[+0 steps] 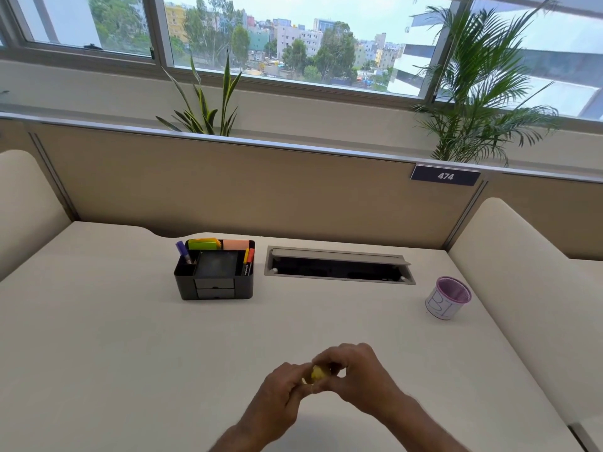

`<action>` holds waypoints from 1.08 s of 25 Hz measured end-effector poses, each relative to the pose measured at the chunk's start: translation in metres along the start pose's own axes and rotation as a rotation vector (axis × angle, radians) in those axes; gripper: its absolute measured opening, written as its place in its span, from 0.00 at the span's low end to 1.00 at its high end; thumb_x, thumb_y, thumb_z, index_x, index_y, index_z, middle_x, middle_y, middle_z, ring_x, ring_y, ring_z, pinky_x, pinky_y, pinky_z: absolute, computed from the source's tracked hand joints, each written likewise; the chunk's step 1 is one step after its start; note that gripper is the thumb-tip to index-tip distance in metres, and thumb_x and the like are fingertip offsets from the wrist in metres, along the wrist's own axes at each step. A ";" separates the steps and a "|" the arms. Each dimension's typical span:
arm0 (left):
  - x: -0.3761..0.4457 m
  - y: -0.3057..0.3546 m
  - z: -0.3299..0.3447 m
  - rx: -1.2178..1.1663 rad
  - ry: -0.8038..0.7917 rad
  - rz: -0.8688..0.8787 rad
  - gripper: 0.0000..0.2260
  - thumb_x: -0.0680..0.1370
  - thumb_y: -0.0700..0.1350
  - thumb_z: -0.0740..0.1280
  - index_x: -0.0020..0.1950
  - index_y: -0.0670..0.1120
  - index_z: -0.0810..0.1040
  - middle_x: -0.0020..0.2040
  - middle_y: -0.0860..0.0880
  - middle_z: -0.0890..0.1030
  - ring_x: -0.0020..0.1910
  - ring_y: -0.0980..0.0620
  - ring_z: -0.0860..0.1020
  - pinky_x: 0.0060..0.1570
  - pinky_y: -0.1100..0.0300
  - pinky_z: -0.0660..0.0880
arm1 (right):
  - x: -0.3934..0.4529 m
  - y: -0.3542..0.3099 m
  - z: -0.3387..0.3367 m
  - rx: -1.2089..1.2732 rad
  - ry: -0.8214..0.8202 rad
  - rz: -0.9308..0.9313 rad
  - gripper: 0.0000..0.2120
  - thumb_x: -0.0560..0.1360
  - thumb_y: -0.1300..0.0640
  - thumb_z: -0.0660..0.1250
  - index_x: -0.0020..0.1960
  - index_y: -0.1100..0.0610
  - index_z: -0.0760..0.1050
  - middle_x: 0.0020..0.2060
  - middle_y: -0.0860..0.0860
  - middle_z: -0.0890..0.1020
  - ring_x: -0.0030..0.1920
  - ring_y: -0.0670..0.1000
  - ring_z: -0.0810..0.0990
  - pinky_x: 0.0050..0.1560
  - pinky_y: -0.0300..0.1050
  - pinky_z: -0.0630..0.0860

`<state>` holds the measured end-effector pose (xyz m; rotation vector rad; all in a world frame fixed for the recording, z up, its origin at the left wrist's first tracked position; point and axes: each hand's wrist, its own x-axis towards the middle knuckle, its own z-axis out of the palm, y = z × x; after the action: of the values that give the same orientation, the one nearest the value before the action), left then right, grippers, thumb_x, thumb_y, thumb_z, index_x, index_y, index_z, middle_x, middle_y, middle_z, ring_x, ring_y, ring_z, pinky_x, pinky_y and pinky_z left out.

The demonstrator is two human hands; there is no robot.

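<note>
The left hand (284,386) and right hand (362,373) both pinch a small yellow paper wad (316,375) (a sticky note, probably), well left of the purple mesh cup (448,298), the right hand nearer.

Head-worn wide-angle camera (sole view) faces forward and down across desk (98,353) toward window (293,44).

Desk (98,337): pale top, fills your lower frame.
Organizer (213,288): black, left of centre; you can see a purple marker (183,252), green notes (203,244) and pink notes (235,244) in it.
Cable hatch (339,265): just right of the organizer, flap raised.
Mesh cup (448,298): purple, paper-wrapped, right of frame.
Plate (445,176): reads 474, upper right on your partition.
Plants: snake plant (208,102) upper centre-left, palm (483,93) upper right.
</note>
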<state>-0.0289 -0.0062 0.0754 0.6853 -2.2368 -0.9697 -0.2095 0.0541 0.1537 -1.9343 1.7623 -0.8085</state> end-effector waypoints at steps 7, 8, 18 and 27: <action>0.003 -0.007 0.005 0.012 0.094 -0.020 0.17 0.77 0.40 0.67 0.62 0.56 0.76 0.41 0.54 0.82 0.41 0.59 0.75 0.42 0.70 0.71 | 0.008 0.004 0.005 -0.011 0.047 0.022 0.12 0.68 0.55 0.78 0.50 0.49 0.83 0.39 0.46 0.88 0.40 0.46 0.84 0.44 0.45 0.82; 0.004 -0.009 0.005 -0.005 0.094 -0.039 0.16 0.77 0.41 0.68 0.62 0.56 0.76 0.43 0.59 0.81 0.42 0.60 0.75 0.43 0.69 0.71 | 0.010 0.004 0.006 -0.032 0.037 0.021 0.11 0.69 0.56 0.78 0.51 0.49 0.83 0.40 0.45 0.87 0.40 0.46 0.83 0.45 0.45 0.82; 0.009 -0.072 -0.044 0.543 0.022 -0.406 0.35 0.74 0.72 0.50 0.71 0.53 0.70 0.68 0.52 0.77 0.64 0.51 0.75 0.63 0.54 0.71 | 0.088 -0.010 0.026 -0.204 0.099 -0.014 0.12 0.71 0.54 0.78 0.54 0.53 0.84 0.48 0.48 0.88 0.42 0.46 0.85 0.46 0.45 0.84; -0.014 -0.160 -0.079 0.746 -0.266 -0.617 0.39 0.74 0.75 0.48 0.72 0.48 0.69 0.72 0.43 0.73 0.72 0.42 0.64 0.70 0.38 0.43 | 0.233 -0.070 0.067 -0.051 0.118 -0.088 0.15 0.75 0.65 0.72 0.61 0.58 0.80 0.54 0.54 0.85 0.53 0.52 0.83 0.58 0.47 0.81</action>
<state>0.0707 -0.1294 -0.0088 1.7339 -2.6889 -0.4545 -0.1037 -0.1730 0.1830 -2.0481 1.7918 -0.9337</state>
